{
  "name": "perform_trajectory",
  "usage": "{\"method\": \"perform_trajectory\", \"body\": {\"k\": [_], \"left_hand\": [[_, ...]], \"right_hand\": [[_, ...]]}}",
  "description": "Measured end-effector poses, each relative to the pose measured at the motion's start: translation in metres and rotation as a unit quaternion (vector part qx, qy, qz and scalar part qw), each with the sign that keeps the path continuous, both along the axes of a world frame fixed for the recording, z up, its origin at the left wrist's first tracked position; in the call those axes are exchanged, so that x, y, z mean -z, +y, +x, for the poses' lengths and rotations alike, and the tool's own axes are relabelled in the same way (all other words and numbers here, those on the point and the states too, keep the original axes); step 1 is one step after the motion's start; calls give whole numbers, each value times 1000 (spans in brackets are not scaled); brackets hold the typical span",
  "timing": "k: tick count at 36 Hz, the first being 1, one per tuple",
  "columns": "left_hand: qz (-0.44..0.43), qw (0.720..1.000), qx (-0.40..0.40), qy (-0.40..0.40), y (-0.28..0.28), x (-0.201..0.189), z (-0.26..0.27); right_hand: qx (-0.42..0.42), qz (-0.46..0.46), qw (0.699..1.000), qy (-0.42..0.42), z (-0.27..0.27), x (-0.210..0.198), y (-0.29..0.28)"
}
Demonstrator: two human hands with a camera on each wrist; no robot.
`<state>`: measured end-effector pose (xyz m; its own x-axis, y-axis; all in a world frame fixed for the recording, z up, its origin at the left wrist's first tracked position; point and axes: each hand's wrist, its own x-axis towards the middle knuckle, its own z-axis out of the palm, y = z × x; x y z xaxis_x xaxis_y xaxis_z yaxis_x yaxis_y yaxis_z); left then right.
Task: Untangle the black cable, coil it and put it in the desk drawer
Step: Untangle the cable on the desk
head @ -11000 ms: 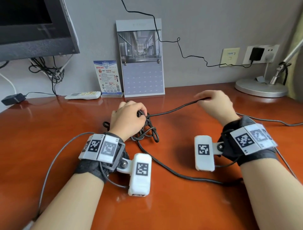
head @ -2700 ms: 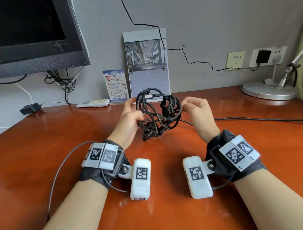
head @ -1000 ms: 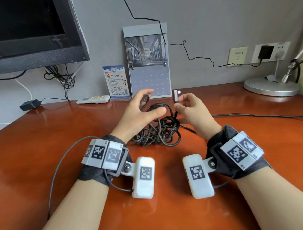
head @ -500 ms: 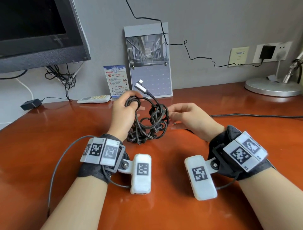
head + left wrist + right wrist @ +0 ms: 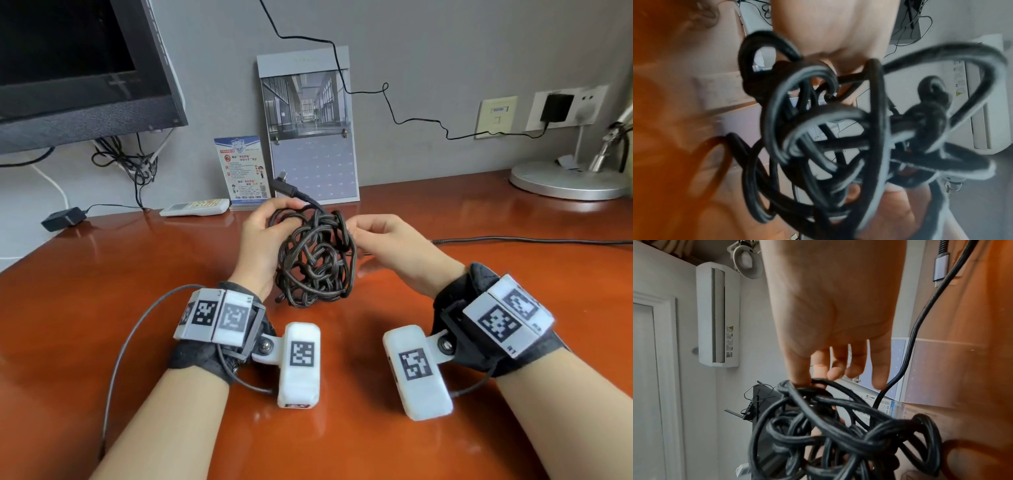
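A knotted ball of black cable (image 5: 317,262) hangs just above the red-brown desk (image 5: 102,281), held between both hands. My left hand (image 5: 265,233) grips loops at its upper left, and a grey plug (image 5: 284,186) sticks up past the knuckles. My right hand (image 5: 380,236) pinches a strand on the ball's upper right edge. The left wrist view is filled with blurred cable loops (image 5: 838,138). In the right wrist view thumb and forefinger (image 5: 803,376) pinch a loop of the tangle (image 5: 838,431), and a second plug (image 5: 940,269) lies behind on the desk. No drawer is in view.
A monitor (image 5: 78,68) hangs at the back left over a bundle of wires. A calendar (image 5: 310,130), a card (image 5: 241,171) and a remote (image 5: 195,207) line the wall. A lamp base (image 5: 565,181) sits at the back right. A thin cable (image 5: 531,240) crosses the desk's right.
The tangle has been lifted a little higher off the desk. My right hand has closed in from beside it and now pinches a strand on its right edge.
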<state>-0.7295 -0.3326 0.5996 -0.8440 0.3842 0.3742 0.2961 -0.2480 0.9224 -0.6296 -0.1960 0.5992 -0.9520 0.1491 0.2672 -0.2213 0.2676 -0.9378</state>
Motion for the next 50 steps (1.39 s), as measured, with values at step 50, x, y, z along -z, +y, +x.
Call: {"method": "perform_trajectory", "body": {"k": [50], "left_hand": [[-196,978,-17,72,9,5,2]], "right_hand": [[259,395,881,-12,-3,-4,-5]]}}
